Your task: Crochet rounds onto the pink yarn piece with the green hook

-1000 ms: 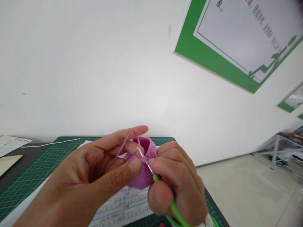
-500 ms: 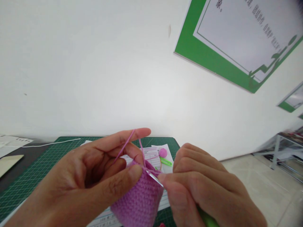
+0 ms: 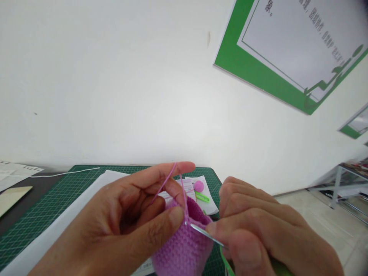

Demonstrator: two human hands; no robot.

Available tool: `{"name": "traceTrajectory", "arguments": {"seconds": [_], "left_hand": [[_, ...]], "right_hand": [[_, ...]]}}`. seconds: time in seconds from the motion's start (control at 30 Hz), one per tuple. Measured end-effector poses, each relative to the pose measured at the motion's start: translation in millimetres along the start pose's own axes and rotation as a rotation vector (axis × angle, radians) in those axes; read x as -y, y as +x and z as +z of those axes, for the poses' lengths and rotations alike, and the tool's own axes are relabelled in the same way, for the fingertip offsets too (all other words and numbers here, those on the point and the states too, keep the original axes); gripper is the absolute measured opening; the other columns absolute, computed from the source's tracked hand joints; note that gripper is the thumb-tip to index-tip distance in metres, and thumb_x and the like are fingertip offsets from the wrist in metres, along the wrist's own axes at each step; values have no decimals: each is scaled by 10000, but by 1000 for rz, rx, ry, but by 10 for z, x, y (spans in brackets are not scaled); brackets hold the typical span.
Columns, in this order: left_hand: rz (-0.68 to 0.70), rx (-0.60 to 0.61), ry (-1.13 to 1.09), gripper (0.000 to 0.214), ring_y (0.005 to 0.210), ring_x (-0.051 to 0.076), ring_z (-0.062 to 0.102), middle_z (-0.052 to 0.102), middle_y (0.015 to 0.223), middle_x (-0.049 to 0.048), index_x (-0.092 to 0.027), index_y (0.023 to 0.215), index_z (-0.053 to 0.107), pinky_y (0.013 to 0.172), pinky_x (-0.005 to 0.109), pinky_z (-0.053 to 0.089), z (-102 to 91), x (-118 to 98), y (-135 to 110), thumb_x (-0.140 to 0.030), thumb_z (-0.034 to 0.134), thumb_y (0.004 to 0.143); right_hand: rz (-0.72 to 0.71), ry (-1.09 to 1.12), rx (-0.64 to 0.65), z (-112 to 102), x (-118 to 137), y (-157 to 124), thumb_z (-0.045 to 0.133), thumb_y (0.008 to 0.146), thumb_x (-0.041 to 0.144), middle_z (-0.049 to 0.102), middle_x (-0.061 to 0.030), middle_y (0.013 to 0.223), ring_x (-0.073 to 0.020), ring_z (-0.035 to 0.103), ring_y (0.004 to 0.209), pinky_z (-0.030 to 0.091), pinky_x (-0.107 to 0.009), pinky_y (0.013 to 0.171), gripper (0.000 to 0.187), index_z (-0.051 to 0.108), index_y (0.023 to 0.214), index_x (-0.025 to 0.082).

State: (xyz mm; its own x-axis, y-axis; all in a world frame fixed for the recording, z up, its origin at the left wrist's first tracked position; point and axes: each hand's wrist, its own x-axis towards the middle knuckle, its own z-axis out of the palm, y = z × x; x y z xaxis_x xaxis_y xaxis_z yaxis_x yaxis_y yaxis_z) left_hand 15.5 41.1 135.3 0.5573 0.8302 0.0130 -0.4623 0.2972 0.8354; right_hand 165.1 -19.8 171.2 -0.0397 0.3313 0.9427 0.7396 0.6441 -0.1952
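My left hand (image 3: 129,214) pinches the top edge of a pink-purple crocheted piece (image 3: 184,249), a hollow cup shape. Pink yarn (image 3: 183,188) loops over its raised index finger and runs down to the stitches. My right hand (image 3: 267,230) grips a crochet hook (image 3: 205,233) with a silver shaft; the green handle shows only in part beneath the palm. The hook's tip sits at the rim of the crochet, close to my left thumb. A bright green strip (image 3: 226,262) hangs below my right fingers.
A green cutting mat (image 3: 83,180) covers the table, with paper sheets (image 3: 106,180) on it. Beyond the hands lie a small pink ball (image 3: 198,186) and a green stitch marker (image 3: 202,197). A white cord (image 3: 66,173) lies at the back left. The wall (image 3: 115,84) stands behind.
Both hands and the crocheted piece have shifted right in the view. The piece's opening shows more now, and the hook tip has moved to its rim, lower than before.
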Motion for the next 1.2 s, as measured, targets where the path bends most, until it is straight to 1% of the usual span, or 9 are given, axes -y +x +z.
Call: {"name": "traceTrajectory", "arguments": {"seconds": [0.23, 0.37, 0.47, 0.6, 0.67, 0.83, 1.0, 1.1, 1.2], "left_hand": [[-74, 42, -19, 673, 765, 291, 739, 770, 738, 34, -320, 1301, 649, 573, 321, 590, 14, 31, -49, -337, 851, 660], [-171, 112, 36, 576, 740, 237, 716, 778, 930, 39, -346, 1243, 677, 640, 328, 595, -16, 37, -71, -276, 847, 698], [-57, 32, 179, 555, 729, 188, 703, 766, 891, 3, -360, 1270, 647, 633, 256, 587, -40, 62, -74, -308, 820, 745], [67, -92, 312, 573, 679, 133, 696, 769, 931, -19, -370, 1274, 642, 586, 175, 572, 86, 73, -104, -341, 830, 734], [69, -168, 251, 508, 567, 87, 660, 768, 820, -41, -349, 1153, 724, 519, 119, 533, 231, 53, -133, -328, 876, 669], [175, -344, 241, 340, 628, 99, 703, 750, 708, -87, -405, 959, 790, 574, 95, 547, 478, 75, -191, -175, 809, 711], [340, -496, 499, 426, 554, 128, 667, 722, 757, -71, -506, 1100, 728, 462, 135, 524, 372, 231, -186, -422, 790, 687], [374, -492, 534, 488, 494, 126, 627, 706, 702, -64, -493, 1112, 732, 444, 152, 510, 301, 238, -162, -434, 825, 637], [296, -343, 395, 490, 505, 109, 642, 686, 625, -78, -458, 1066, 761, 463, 117, 504, 217, 177, -105, -346, 882, 605]], "right_hand": [[26, -16, -70, 43, -20, -126, 460, 1001, 311, 467, 50, 481, -65, 389, 463, 322, -273, 490, 425, 545, 609, 168], [197, 2, -171, 140, -35, -141, 481, 984, 413, 521, 28, 534, -85, 449, 514, 363, -280, 500, 434, 623, 647, 180], [154, 91, -79, 189, -81, -146, 510, 974, 351, 493, 41, 517, -70, 436, 488, 383, -265, 489, 426, 567, 592, 170], [137, 8, -105, 194, -108, -187, 498, 958, 226, 389, 64, 492, -59, 366, 464, 329, -255, 463, 407, 448, 557, 178], [133, -78, -76, 176, -95, -215, 521, 949, 210, 390, 69, 505, -62, 375, 493, 345, -250, 490, 398, 388, 575, 183], [31, -215, -52, 183, -62, -266, 536, 932, 210, 368, 75, 512, -78, 356, 529, 365, -271, 540, 377, 318, 625, 197], [10, -189, -165, 341, -129, -350, 436, 972, 169, 395, 42, 557, -91, 373, 553, 361, -290, 541, 341, 395, 634, 188], [-84, -198, -184, 396, -231, -417, 408, 1013, 287, 432, 37, 611, -95, 392, 568, 384, -289, 541, 309, 451, 724, 189], [-177, -197, -161, 346, -322, -425, 397, 1022, 355, 465, 34, 662, -89, 433, 589, 441, -283, 563, 277, 481, 826, 178]]}}
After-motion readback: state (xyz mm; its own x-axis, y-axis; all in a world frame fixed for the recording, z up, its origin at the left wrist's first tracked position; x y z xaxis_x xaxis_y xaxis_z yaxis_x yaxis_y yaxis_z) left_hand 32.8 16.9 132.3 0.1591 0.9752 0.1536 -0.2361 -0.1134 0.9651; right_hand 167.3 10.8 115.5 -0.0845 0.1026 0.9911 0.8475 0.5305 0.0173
